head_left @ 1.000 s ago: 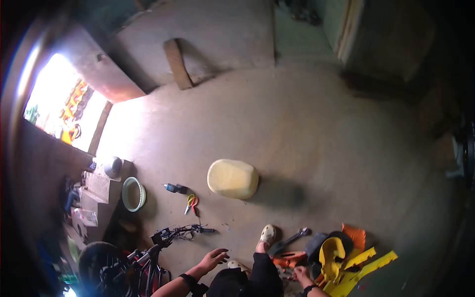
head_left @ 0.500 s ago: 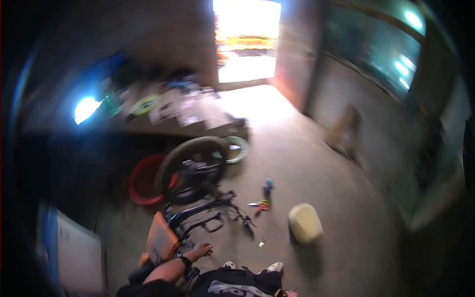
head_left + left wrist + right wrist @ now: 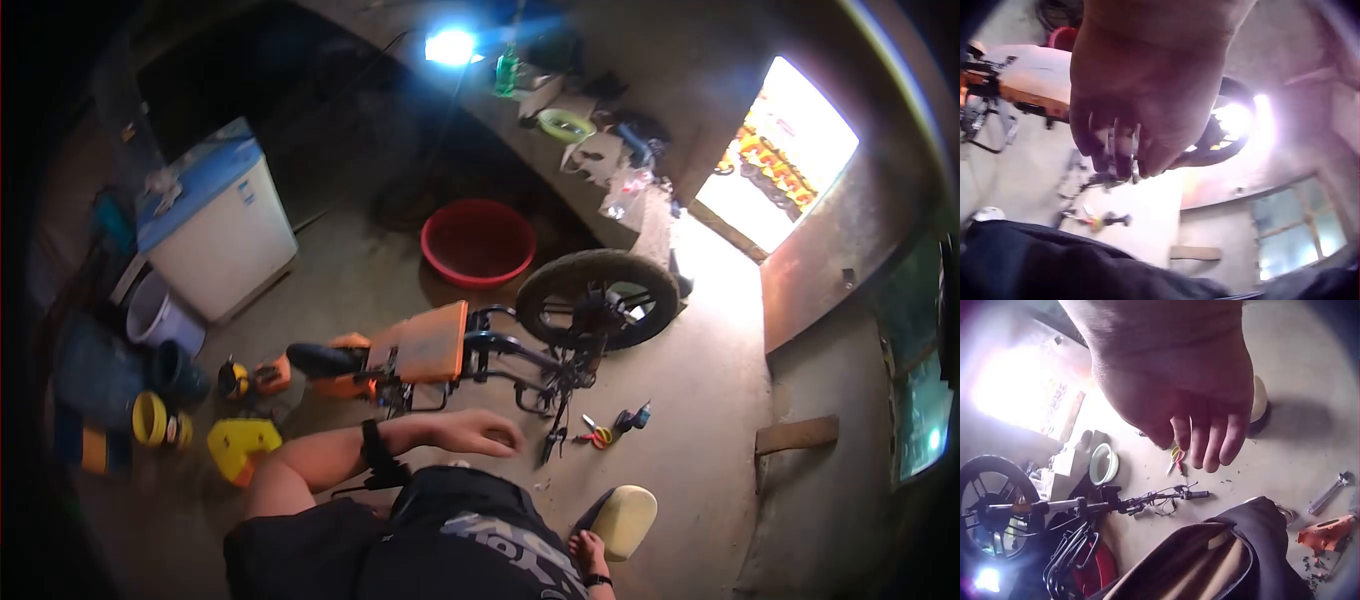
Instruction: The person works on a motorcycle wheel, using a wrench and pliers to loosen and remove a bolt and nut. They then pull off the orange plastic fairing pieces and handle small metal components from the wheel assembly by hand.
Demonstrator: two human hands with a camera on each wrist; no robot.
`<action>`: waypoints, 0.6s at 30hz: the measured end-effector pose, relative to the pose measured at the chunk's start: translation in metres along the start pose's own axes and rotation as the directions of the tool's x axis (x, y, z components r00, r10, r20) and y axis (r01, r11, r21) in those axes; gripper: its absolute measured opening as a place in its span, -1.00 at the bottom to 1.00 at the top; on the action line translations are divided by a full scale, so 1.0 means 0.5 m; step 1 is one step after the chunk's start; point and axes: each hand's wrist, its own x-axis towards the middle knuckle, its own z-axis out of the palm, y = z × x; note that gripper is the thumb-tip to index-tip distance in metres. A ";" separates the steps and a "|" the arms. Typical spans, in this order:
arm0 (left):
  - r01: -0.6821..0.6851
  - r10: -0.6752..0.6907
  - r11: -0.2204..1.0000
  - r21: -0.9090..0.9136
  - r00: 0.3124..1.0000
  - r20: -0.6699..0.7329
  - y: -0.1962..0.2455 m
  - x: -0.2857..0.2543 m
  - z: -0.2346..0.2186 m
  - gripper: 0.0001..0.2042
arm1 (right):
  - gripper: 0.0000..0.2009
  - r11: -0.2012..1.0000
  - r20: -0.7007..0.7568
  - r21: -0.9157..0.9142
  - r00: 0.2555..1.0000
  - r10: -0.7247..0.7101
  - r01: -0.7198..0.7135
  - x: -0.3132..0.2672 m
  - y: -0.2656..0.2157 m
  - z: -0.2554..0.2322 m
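My left hand (image 3: 478,432) hangs in front of my body with its fingers loosely bent and nothing in them. Beyond it a small motorbike (image 3: 415,345) with an orange panel lies on the floor, its front wheel (image 3: 662,318) toward the doorway. In the head view my right hand (image 3: 590,548) overlaps a cream-coloured rounded block (image 3: 628,522). The right wrist view shows that hand's fingers (image 3: 1216,440) hanging loose, also holding nothing. Scissors (image 3: 601,437) with red and yellow handles lie by the handlebar, beside a dark power drill (image 3: 632,418).
A red basin (image 3: 440,262) stands behind the bike. At the left are a white cabinet (image 3: 225,225) with a blue top, buckets and a yellow plastic part (image 3: 235,445). A plank (image 3: 797,435) leans at the right wall. Near my foot lie a wrench (image 3: 1329,495) and an orange piece (image 3: 1325,534).
The head view has swung left, from the open floor and cream block to the bike, basin and cabinet. The left arm now reaches across my front; both hands stay free of things.
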 end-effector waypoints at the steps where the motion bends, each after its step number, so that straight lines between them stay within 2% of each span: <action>1: -0.110 0.117 0.990 -0.092 0.990 0.077 0.089 0.023 0.043 -0.77 | -0.74 0.999 0.065 -0.037 0.997 -0.034 0.037 0.007 -0.018 -0.011; 2: -0.167 0.191 0.975 -0.148 0.967 0.167 0.170 0.040 0.084 -0.79 | -0.73 0.998 0.060 -0.055 0.997 -0.041 0.045 0.018 -0.033 -0.027; 3: -0.313 0.359 0.928 -0.200 0.894 0.266 0.233 0.059 0.122 -0.77 | -0.71 0.997 0.060 -0.065 0.997 -0.044 0.048 0.035 -0.030 -0.043; 4: -0.383 0.480 0.869 -0.314 0.810 0.339 0.290 0.079 0.157 -0.71 | -0.73 0.998 0.049 -0.054 0.999 -0.022 0.025 0.082 -0.008 -0.069; 5: -0.487 0.631 0.772 -0.408 0.668 0.396 0.324 0.105 0.186 -0.69 | -0.75 0.999 0.032 -0.046 0.999 -0.003 0.005 0.117 0.019 -0.113; 6: -0.506 0.710 0.697 -0.508 0.583 0.395 0.355 0.121 0.213 -0.68 | -0.75 0.998 0.034 -0.061 0.999 0.023 -0.021 0.090 0.000 -0.132; 7: -0.489 0.704 0.699 -0.522 0.600 0.380 0.379 0.143 0.232 -0.68 | -0.75 0.997 0.035 -0.066 0.998 0.049 -0.047 0.076 -0.019 -0.141; 9: -0.685 0.845 0.536 -0.494 0.434 0.314 0.400 0.180 0.265 -0.75 | -0.72 1.000 0.020 0.002 0.999 0.026 -0.026 0.051 -0.018 -0.166; 10: -0.674 0.864 0.497 -0.546 0.443 0.239 0.383 0.191 0.287 -0.64 | -0.69 0.989 -0.029 0.130 0.997 0.077 -0.072 0.057 -0.003 -0.174; 11: -0.665 0.859 0.502 -0.552 0.458 0.229 0.378 0.199 0.291 -0.64 | -0.69 0.987 -0.029 0.130 0.995 0.098 -0.093 0.071 0.019 -0.189; 13: -0.443 0.711 0.669 -0.597 0.614 0.343 0.372 0.213 0.292 -0.64 | -0.66 0.982 -0.122 0.034 0.974 0.190 -0.187 0.110 0.060 -0.232; 14: -0.506 0.759 0.626 -0.593 0.568 0.318 0.361 0.231 0.304 -0.64 | -0.66 0.970 -0.112 0.014 0.963 0.244 -0.244 0.136 0.093 -0.262; 15: -0.507 0.759 0.625 -0.594 0.570 0.313 0.360 0.236 0.308 -0.64 | -0.66 0.969 -0.113 0.010 0.962 0.248 -0.249 0.138 0.091 -0.269; 17: -0.621 0.740 0.672 -0.403 0.563 0.367 0.360 0.240 0.315 -0.66 | -0.66 0.947 -0.058 -0.084 0.951 0.305 -0.309 0.126 0.086 -0.264; 18: -0.602 0.766 0.633 -0.487 0.580 0.279 0.354 0.246 0.328 -0.66 | -0.66 0.940 -0.113 -0.135 0.947 0.299 -0.313 0.114 0.064 -0.249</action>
